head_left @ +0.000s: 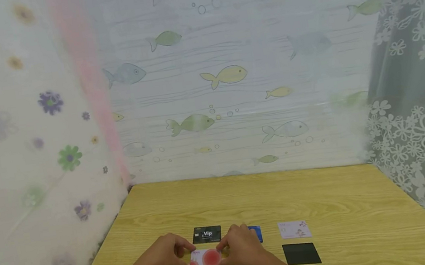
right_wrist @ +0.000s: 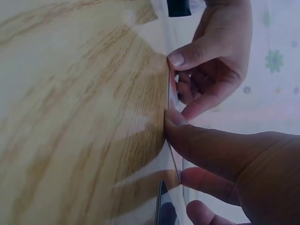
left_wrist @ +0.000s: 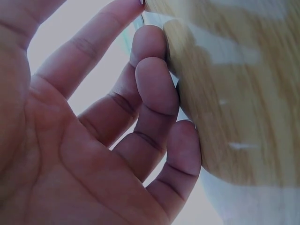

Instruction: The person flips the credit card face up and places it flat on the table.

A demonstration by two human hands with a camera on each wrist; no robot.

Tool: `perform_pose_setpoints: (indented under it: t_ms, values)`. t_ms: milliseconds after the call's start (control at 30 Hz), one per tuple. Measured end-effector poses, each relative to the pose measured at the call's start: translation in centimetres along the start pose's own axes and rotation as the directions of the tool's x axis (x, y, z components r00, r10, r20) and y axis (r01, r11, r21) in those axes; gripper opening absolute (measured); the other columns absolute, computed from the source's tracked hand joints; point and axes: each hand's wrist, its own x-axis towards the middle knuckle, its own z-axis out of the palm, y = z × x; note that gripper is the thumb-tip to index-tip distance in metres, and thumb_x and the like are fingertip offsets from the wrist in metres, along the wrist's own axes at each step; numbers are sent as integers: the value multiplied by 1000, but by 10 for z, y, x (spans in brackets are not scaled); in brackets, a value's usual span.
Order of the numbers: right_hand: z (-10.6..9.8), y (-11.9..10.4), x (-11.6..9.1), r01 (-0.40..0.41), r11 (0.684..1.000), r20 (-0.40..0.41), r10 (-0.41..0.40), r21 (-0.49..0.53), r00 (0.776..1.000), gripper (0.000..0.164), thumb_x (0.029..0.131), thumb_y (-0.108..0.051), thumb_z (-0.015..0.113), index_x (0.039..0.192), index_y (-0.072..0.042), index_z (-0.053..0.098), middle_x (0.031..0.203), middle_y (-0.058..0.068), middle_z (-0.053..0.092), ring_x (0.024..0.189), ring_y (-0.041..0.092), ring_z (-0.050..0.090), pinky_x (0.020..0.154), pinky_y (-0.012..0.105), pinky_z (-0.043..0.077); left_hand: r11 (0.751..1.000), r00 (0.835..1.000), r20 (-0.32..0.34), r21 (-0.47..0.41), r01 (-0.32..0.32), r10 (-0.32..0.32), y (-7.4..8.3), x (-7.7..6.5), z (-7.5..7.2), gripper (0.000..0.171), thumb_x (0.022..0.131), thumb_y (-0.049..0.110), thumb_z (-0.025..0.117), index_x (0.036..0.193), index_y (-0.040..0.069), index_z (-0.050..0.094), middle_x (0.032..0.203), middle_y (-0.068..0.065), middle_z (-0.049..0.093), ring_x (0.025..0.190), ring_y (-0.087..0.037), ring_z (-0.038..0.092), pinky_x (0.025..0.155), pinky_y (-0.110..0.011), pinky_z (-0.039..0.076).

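Observation:
A white card with red circles lies on the table between both hands. My left hand holds its left end, index finger at the far corner and thumb at the near one. The right hand grips the opposite end the same way. In the right wrist view the card appears edge-on, low at the tabletop, with the right thumb at its near edge. Within the left wrist view, the other fingers of the left hand are bent, tips at the wood surface. Just beyond the held card lies a black "Vip" card.
A blue card is partly hidden behind the right hand. Farther right lie a pale card with pink flowers and a plain black card. The wooden table meets a fish-patterned curtain at the back.

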Motion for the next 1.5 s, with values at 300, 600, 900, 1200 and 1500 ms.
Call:
perform_pose_setpoints:
  t_ms: [300, 600, 900, 1200, 1500]
  values:
    - [-1, 0, 0, 9, 1000, 9, -9, -16, 1000, 47, 61, -56, 96, 99, -30, 84, 96, -10, 62, 84, 15, 45, 76, 43, 37, 1000, 1000, 3, 8, 22, -22, -3, 1, 0, 42, 66, 18, 98, 104, 25, 81, 81, -2, 60, 74, -17, 52, 60, -29, 42]
    - [-4, -3, -2, -4, 999, 24, 5, -52, 1000, 48, 62, -58, 95, 101, -32, 83, 97, -9, 63, 86, 15, 47, 77, 45, 38, 1000, 1000, 10, -6, 20, -20, -4, 2, 1, 43, 65, 19, 98, 104, 25, 80, 81, -3, 59, 73, -17, 51, 59, -29, 41]
    - [-11, 1, -3, 54, 993, 2, -54, -105, 999, 56, 63, -65, 91, 107, -32, 82, 92, -8, 64, 80, 13, 49, 68, 37, 40, 998, 997, 48, 4, -63, 63, -3, 4, -6, 42, 70, 20, 97, 109, 21, 80, 87, -3, 62, 78, -16, 53, 67, -28, 45]
    - [-35, 17, -12, 70, 995, -25, -72, -65, 997, 53, 71, -58, 90, 116, -31, 79, 95, -5, 64, 85, 15, 54, 67, 40, 40, 991, 995, 22, 86, -100, 99, 12, 17, -9, 36, 73, 19, 93, 108, 20, 80, 87, 1, 65, 76, -15, 58, 64, -30, 49]
    - [-48, 38, -23, 93, 996, 14, -93, -11, 996, 47, 75, -57, 88, 113, -31, 80, 103, -8, 66, 96, 18, 58, 75, 46, 46, 992, 995, 46, 84, -94, 90, 33, 25, 3, 40, 72, 19, 94, 109, 16, 79, 93, 3, 67, 83, -16, 57, 71, -31, 50]
